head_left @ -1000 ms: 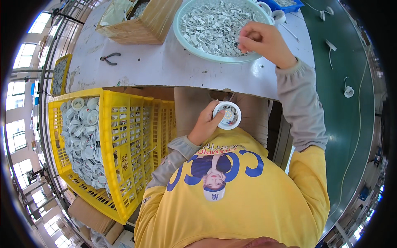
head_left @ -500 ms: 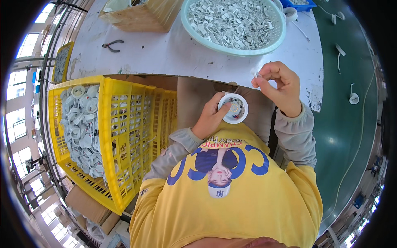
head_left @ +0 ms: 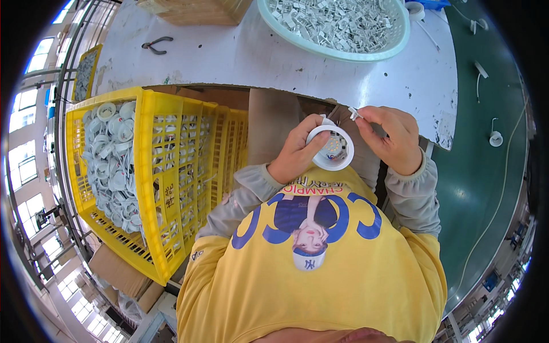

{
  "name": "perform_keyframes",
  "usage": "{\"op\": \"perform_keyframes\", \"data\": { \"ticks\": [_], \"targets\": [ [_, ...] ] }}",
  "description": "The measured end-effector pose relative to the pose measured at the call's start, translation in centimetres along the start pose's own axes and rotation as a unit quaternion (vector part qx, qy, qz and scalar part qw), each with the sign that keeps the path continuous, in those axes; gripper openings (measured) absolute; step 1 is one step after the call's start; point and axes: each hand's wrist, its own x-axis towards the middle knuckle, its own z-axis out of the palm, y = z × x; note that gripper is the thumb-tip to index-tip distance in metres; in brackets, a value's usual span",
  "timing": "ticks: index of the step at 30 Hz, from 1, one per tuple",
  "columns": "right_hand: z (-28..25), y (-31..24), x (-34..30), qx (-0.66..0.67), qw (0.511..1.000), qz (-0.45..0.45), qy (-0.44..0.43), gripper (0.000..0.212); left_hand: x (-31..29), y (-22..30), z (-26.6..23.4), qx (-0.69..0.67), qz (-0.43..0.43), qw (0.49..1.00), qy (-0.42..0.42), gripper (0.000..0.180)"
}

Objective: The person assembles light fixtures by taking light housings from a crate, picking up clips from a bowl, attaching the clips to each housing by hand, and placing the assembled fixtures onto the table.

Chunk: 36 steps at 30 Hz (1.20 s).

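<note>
My left hand (head_left: 298,150) is closed round a round white lamp housing (head_left: 350,153), its thumb lying over the rim. The housing's open face is turned up, and a board with small yellowish LED dots shows inside. Between thumb and forefinger, my right hand (head_left: 396,137) pinches a small white plastic clip (head_left: 354,113), just up and right of the housing and apart from it. A pale green basket (head_left: 337,55) heaped with small white plastic pieces of similar look stands on the table beyond my hands.
The white table (head_left: 229,63) carries dark-handled pliers (head_left: 157,45) and a cardboard box (head_left: 197,11). At my left stands a yellow crate (head_left: 146,183) full of white lamp housings (head_left: 117,180). A green surface (head_left: 480,177) to the right holds several wired white parts.
My right hand has come down and nearer to the lamp housing with the clip. The left hand holds the housing slightly further right. The whole view has shifted a little.
</note>
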Motion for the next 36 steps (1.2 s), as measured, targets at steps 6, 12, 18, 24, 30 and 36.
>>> {"op": "perform_keyframes", "data": {
  "ticks": [6, 12, 18, 24, 30, 36],
  "targets": [
    [1.5, 0.9, -2.9, 0.131, 0.967, 0.213, -0.047, 0.015, 0.1, 0.6, 0.8, 0.004, -0.002, 1.0, 0.003, 0.026],
    [1.9, 0.8, -4.1, 0.236, 0.929, 0.275, -0.071, 0.015, 0.2, 0.9, 1.6, 0.032, -0.027, 0.999, 0.007, 0.036],
    [2.2, 1.3, -5.2, 0.313, 0.893, 0.31, -0.088, 0.013, 0.3, 0.9, 1.5, 0.08, -0.047, 0.996, -0.009, 0.03],
    [2.4, 1.4, -5.7, 0.38, 0.852, 0.349, -0.084, 0.012, 0.2, 0.4, 1.3, 0.101, -0.037, 0.994, -0.016, 0.024],
    [1.8, 1.2, -5.5, 0.35, 0.866, 0.336, -0.119, 0.012, 0.1, 0.3, 1.3, 0.097, -0.044, 0.993, -0.042, 0.023],
    [1.5, 1.4, -5.9, 0.391, 0.837, 0.355, -0.144, 0.012, -0.2, 0.3, 1.3, 0.103, -0.048, 0.992, -0.063, 0.022]
  ]
}}
